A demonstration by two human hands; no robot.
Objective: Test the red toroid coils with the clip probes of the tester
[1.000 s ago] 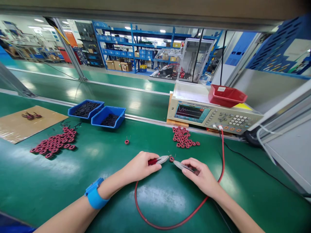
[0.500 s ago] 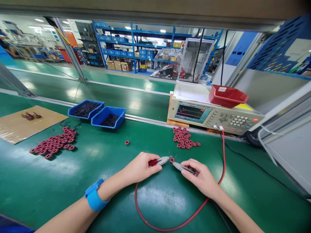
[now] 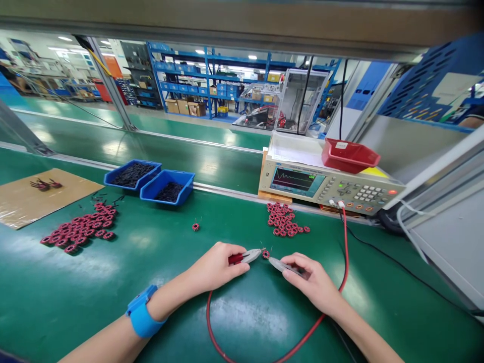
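A: Hands first. What does each one have?

B: Left hand (image 3: 217, 264), fingers curled shut round a red-handled clip (image 3: 244, 257), metal tip pointing right. Right hand (image 3: 312, 280), pinched closed on a second clip (image 3: 282, 265), tip pointing left. Blue wrist strap (image 3: 141, 315) on the left arm.

A: Item between the tips?

B: One small red coil (image 3: 265, 254), lying on the green mat (image 3: 113, 282) just ahead of both hands, with thin wire ends sticking up. Both clip tips meet at it; whether they grip the wires is too small to tell.

A: Cabling?

B: Red lead (image 3: 342, 272), looping from beneath the hands up to the tester (image 3: 328, 184) at the back right. Its screen (image 3: 295, 180) shows a trace and a green mark.

A: Stock on the mat?

B: Small pile of red coils (image 3: 285, 222) near the tester. Large pile (image 3: 77, 229) well to the left. Single loose coil (image 3: 195, 227) between the two.

A: Containers?

B: Two blue bins (image 3: 149, 179) of dark parts, side by side behind the large pile. Red tray (image 3: 350, 154) on top of the tester. Brown card sheet (image 3: 34, 194) at far left.
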